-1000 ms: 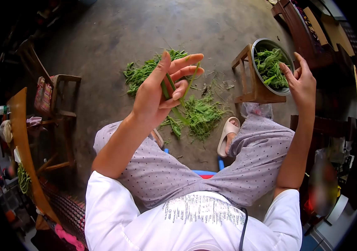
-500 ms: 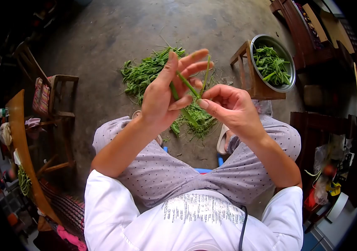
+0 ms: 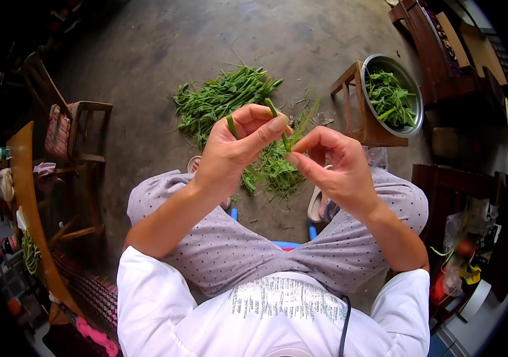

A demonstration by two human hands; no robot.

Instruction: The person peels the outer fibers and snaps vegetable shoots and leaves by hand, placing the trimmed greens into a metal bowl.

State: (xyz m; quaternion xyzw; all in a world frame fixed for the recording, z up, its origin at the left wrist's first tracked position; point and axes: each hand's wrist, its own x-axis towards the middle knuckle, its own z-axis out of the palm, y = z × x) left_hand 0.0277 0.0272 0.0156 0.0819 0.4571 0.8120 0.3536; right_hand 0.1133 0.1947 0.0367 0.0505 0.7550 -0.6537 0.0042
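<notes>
Thumb and fingers of my left hand (image 3: 236,141) are closed around a green stem (image 3: 272,108), and another piece of green stalk shows between its fingers. My right hand (image 3: 340,166) pinches the lower end of the stem, where a thin pale-green strand angles up and away from it. Both hands are held above the floor, in front of my knees. Beyond them lies a heap of leafy green stems (image 3: 221,98). Partly hidden below my hands is a looser pile of fine green scraps (image 3: 281,175).
At the right, a metal basin (image 3: 410,72) with cut greens (image 3: 389,98) rests on a wooden stool (image 3: 379,135). A wooden chair (image 3: 78,110) and a wooden tabletop edge (image 3: 25,178) stand on the left. Dark wooden furniture (image 3: 438,77) is at the far right.
The fingers of my left hand, spread out before, have curled in, and its thumb now presses on the stem. My right hand keeps its pinch at the stem's end, slightly lower.
</notes>
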